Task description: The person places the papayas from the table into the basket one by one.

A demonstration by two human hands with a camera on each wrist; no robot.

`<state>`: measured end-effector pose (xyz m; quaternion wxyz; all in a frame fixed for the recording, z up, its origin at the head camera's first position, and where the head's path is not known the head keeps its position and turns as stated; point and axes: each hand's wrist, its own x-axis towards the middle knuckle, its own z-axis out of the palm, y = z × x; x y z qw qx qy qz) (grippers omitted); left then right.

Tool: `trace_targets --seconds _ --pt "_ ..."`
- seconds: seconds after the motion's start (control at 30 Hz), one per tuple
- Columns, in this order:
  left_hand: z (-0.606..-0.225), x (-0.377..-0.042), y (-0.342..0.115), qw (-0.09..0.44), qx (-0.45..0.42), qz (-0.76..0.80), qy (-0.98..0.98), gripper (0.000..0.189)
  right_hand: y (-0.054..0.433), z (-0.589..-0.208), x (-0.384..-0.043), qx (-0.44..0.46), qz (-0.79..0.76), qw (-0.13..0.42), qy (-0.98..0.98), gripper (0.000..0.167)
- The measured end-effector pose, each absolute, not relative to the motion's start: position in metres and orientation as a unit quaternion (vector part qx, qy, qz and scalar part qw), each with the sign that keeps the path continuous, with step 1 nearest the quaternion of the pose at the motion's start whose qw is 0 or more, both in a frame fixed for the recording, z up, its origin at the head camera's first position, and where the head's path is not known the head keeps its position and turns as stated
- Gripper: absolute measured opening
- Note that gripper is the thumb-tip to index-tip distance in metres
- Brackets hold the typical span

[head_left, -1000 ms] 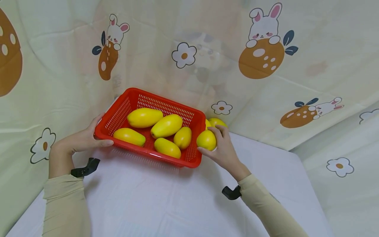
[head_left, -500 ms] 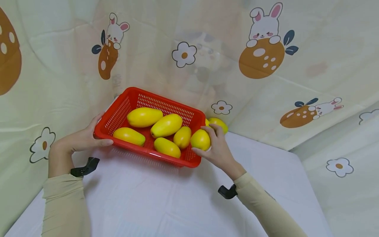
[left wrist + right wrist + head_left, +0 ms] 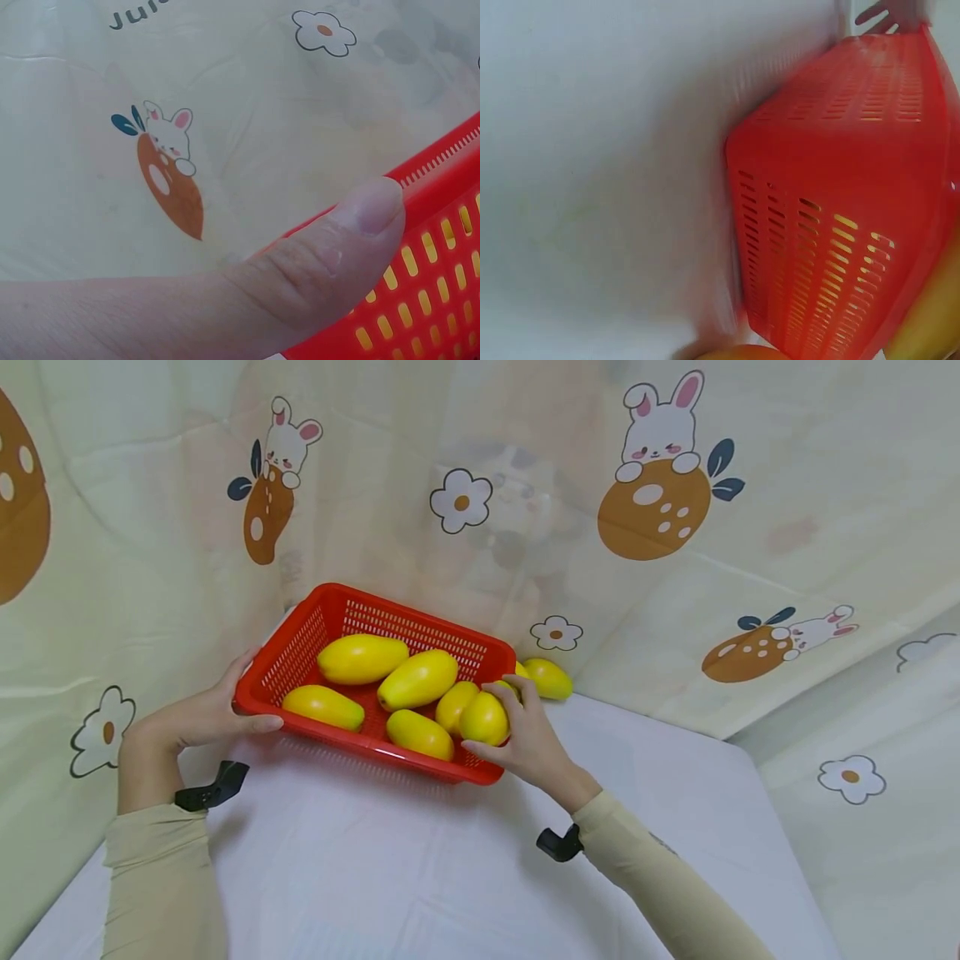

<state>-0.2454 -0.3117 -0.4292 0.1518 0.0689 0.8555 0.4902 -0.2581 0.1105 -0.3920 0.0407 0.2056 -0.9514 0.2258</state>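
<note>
A red plastic basket (image 3: 375, 743) with slotted walls holds several yellow mangoes (image 3: 418, 679). My left hand (image 3: 206, 714) grips its left end, the thumb lying along the near rim; in the left wrist view that thumb (image 3: 322, 262) presses against the red rim. Over the basket's right end, my right hand (image 3: 534, 735) holds a round-looking yellow mango (image 3: 484, 718) between thumb and fingers. From the right wrist, the mango's yellow side (image 3: 930, 315) shows at the right edge, above the slotted end wall.
Behind the right hand, more mangoes (image 3: 547, 678) lie outside the basket on the white tabletop (image 3: 360, 877), close to the curtain (image 3: 390, 468). The curtain, printed with rabbits and flowers, hangs right behind the basket and along both sides.
My right hand has moved left with the mango, from beside the basket's right end to over its inside. The left hand keeps its grip on the basket.
</note>
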Motion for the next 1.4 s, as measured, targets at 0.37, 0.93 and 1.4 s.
trace_targets --seconds 0.37,0.93,1.4 --pt "-0.430 -0.244 -0.310 0.149 0.071 0.497 0.852 0.119 0.105 -0.402 -0.266 0.222 0.200 0.019 -0.954 0.077" --pt "-0.429 -0.246 -0.311 0.145 0.081 0.500 0.850 0.118 0.093 -0.402 -0.277 0.241 0.148 -0.024 -0.959 0.076" --pt "-0.431 -0.247 -0.312 0.145 0.085 0.505 0.847 0.116 0.078 -0.397 -0.283 0.289 0.073 -0.026 -0.954 0.084"
